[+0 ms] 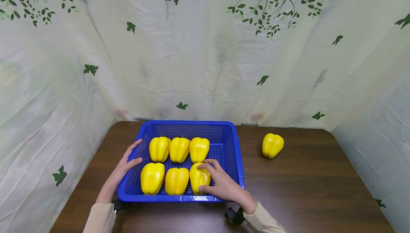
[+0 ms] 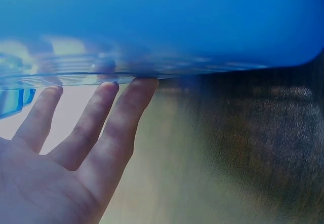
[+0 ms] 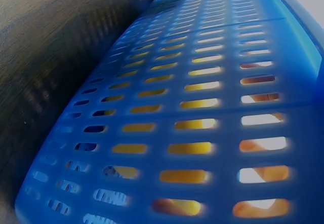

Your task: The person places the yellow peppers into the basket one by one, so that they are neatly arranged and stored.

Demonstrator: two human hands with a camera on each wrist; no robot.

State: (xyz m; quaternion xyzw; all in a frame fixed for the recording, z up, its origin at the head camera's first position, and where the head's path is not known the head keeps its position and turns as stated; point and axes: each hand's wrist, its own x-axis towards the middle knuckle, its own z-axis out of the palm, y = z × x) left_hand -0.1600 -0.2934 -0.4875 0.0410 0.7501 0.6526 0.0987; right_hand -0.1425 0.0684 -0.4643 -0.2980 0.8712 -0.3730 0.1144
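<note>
A blue perforated plastic basket (image 1: 238, 154) stands on the table with several yellow bell peppers in it, lined up in a back row and a front row. My right hand (image 1: 224, 183) reaches over its front right side and grips the rightmost front pepper (image 1: 199, 176), thumb in front and fingers over the top. At the left side my left hand (image 1: 123, 165) holds the basket, thumb and a finger over the rim; in the left wrist view other fingers (image 2: 131, 117) touch it from outside. The right wrist view shows the slotted basket wall (image 3: 223, 107), with yellow behind the slots.
Another yellow bell pepper (image 1: 272, 145) stands alone on the brown wooden table (image 1: 304, 179), to the right of the basket. Behind the table and at both sides hangs a pale curtain (image 1: 198, 55) printed with leaves and branches.
</note>
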